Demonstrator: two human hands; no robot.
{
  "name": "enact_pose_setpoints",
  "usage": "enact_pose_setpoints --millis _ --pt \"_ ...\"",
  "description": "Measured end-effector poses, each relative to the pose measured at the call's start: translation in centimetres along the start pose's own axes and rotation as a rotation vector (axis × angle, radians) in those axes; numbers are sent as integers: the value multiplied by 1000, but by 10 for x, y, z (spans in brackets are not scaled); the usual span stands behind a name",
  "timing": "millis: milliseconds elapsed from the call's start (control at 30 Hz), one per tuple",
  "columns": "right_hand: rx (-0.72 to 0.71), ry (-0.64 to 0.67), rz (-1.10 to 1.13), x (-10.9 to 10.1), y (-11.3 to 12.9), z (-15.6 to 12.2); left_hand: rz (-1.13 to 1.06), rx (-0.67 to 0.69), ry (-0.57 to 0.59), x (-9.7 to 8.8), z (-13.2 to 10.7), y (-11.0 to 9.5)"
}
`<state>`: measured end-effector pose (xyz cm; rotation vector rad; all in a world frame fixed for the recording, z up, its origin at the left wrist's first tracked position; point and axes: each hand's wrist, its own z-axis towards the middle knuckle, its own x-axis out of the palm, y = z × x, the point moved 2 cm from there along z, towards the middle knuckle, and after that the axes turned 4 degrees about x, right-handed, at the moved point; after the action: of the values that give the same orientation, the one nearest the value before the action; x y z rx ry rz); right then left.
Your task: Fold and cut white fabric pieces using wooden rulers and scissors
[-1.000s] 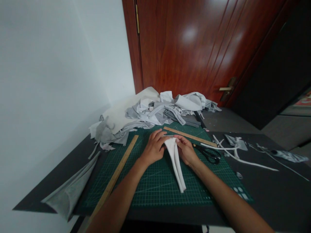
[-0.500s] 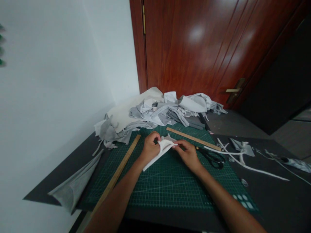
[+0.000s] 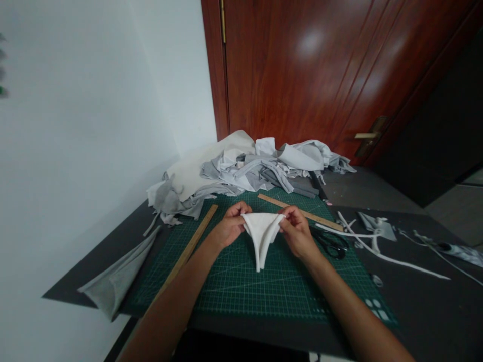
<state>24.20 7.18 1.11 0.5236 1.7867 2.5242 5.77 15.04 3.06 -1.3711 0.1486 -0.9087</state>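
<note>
Lying to the left of the green cutting mat (image 3: 241, 296), a folded grey cloth (image 3: 118, 279) reaches the front edge of the table (image 3: 68, 281), as I see from where I stand. Next comes a heap of grey and white fabric (image 3: 241, 173), which begins at the mat's far left corner and runs along its far side. On the left part of the mat lies a wooden ruler (image 3: 192, 244), its near part hidden by the left forearm. Above the middle of the mat, the left hand (image 3: 230, 227) is pinching one upper corner of a white cloth piece (image 3: 260, 229); this piece is stretched between both hands and its narrow, folded end hangs toward the person. The right hand (image 3: 297, 232) is pinching the other upper corner. Just beyond this hand, a second wooden ruler (image 3: 317, 218) slants across the mat's far right part. Beside it, on the mat, are scissors (image 3: 334, 246) with black handles; their blades I cannot see clearly. Thin white strips (image 3: 411, 266) extend to the right of the mat, near a grey packet (image 3: 387, 233).
</note>
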Motion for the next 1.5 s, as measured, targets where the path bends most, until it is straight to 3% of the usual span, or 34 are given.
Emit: enact_pose_setpoints --millis 167,433,533,700,867,1133,1300,1500 --pt "23 68 14 1 -1 1 41 -23 -65 -5 6 10" --pt "84 -42 16 1 -4 3 58 -69 -5 -6 8 30" --pt "58 -68 0 1 -2 3 115 -34 -39 -2 5 35" --pt "103 -41 -21 1 -5 4 118 6 -161 5 5 34" --pt "195 -11 107 6 -10 0 51 62 -216 7 6 35" --pt "292 -4 330 26 -10 -10 163 116 -186 16 1 35" --pt "384 38 402 30 -8 -11 221 88 -271 20 0 35" --pt "311 47 401 31 -8 -17 357 170 -331 19 0 35"
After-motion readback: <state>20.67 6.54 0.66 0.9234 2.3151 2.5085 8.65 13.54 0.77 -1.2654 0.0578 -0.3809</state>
